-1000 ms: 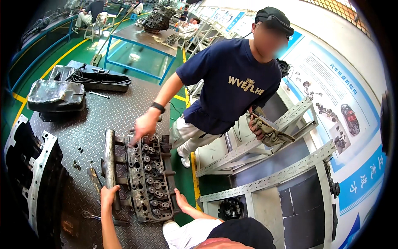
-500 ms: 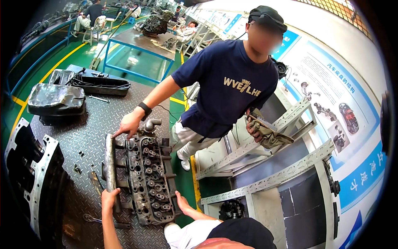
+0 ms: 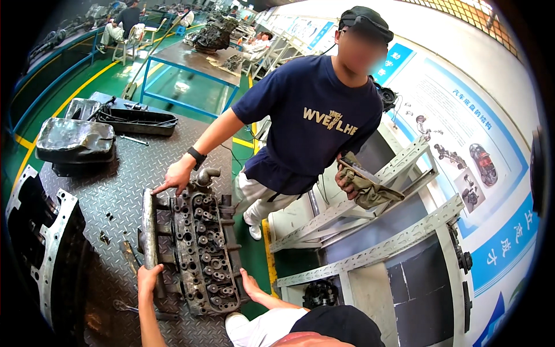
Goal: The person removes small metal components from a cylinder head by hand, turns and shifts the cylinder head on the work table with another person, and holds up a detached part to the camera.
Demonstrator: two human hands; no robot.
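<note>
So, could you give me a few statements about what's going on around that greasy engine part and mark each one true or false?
1. The left hand grips the near end of the cylinder head. True.
2. The right hand is lifted well clear of it. False: it rests against the near right side.
3. The co-worker's hand touches the far end. True.
4. The co-worker's other hand is empty. False: it holds a rag.
5. The cylinder head lies on smooth wood. False: it lies on a ridged metal plate.
</note>
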